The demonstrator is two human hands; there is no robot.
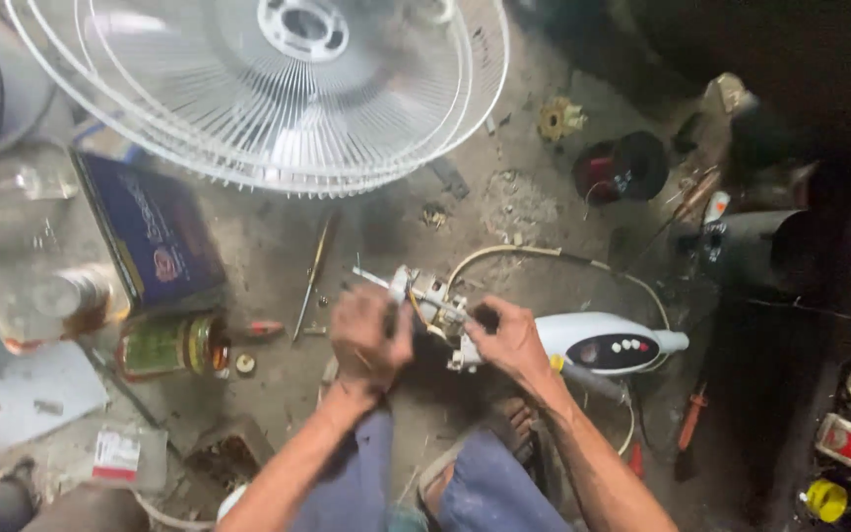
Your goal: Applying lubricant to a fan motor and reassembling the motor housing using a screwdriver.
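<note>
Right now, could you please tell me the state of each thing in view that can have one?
Left hand: closed around a dark tool handle.
Right hand: gripping the fan motor.
Fan motor: bare, out of its housing, held above the floor.
Fan guard: detached, lying on the floor.
Control housing: lying on its side, cable attached.
Glass jar: on its side.
Screwdriver: lying loose on the floor.

A white wire fan guard (278,89) fills the top of the frame. Below it at left lies a dark blue tin (155,232), with a green-labelled glass jar (174,345) on its side lower down. A spool of red wire (622,167) sits at upper right, an orange-handled screwdriver (691,424) at lower right.
</note>
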